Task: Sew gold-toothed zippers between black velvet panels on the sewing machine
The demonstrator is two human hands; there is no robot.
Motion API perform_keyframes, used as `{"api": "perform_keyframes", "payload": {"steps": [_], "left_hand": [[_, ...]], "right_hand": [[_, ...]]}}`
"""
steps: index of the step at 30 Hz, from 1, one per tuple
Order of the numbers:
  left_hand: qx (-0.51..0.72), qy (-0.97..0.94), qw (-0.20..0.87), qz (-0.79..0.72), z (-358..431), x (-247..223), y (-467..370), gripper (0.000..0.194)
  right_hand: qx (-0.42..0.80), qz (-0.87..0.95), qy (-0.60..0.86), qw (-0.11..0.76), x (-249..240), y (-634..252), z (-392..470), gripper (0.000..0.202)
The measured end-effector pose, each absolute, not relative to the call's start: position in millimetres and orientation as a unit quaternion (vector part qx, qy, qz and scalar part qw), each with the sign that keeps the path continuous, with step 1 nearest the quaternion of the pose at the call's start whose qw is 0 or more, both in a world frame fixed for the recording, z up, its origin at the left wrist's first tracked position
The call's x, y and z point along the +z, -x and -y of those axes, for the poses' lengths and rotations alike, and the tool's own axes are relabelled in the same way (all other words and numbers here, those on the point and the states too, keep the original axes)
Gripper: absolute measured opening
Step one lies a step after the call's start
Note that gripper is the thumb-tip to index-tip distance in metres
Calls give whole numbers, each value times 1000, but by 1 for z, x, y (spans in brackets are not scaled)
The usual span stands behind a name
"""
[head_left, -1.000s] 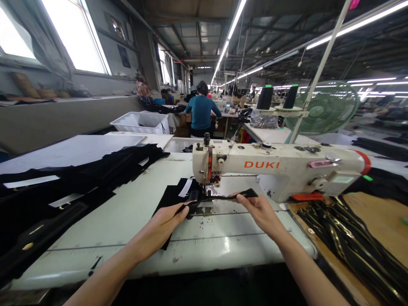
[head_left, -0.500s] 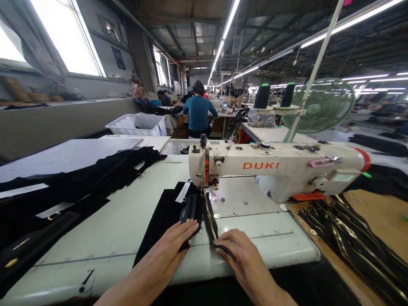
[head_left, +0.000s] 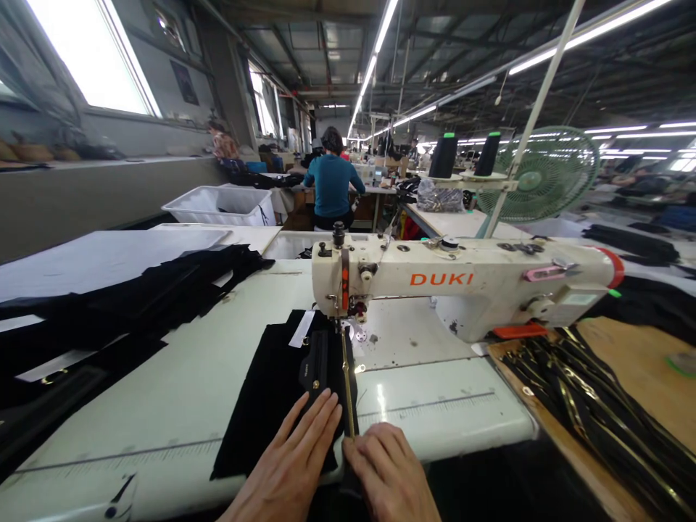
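Note:
A black fabric panel (head_left: 255, 391) with a white label and a dark zip pocket patch (head_left: 314, 362) lies on the pale green sewing table. My left hand (head_left: 296, 453) rests flat on the panel just below the patch, fingers stretched out. Along the panel's right edge runs a black zipper (head_left: 346, 384) with gold teeth, its far end under the needle area of the sewing machine (head_left: 462, 279). My right hand (head_left: 388, 464) pinches the near end of the zipper close to the table's front edge.
Black fabric pieces (head_left: 125, 312) lie stacked on the left. Several gold-toothed zippers (head_left: 603, 413) are heaped on a brown board (head_left: 641, 355) at right. Beyond the machine are thread cones (head_left: 444, 156), a green fan (head_left: 536, 177), a white bin (head_left: 217, 206) and a seated person (head_left: 332, 185).
Both hands have come nearer to me; the left has slid down the panel. The zipper now lies straighter along the panel's edge. The view has shifted slightly to the right.

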State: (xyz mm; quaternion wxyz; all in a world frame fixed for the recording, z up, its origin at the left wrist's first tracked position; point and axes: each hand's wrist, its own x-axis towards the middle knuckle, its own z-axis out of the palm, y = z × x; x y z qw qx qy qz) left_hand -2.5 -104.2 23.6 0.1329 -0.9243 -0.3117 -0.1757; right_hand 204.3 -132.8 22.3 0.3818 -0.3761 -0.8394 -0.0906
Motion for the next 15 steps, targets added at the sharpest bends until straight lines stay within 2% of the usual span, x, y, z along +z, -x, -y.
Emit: {"api": "perform_keyframes", "payload": {"steps": [8, 11, 15], "left_hand": [[-174, 918, 178, 310, 107, 20, -3, 60], [-156, 923, 160, 312, 107, 20, -3, 68], [-134, 937, 71, 315, 105, 38, 1, 85]], "right_hand": [[-100, 836, 378, 385, 17, -200, 134, 36], [-102, 836, 378, 384, 18, -201, 134, 38], [-120, 835, 373, 385, 16, -199, 130, 35]]}}
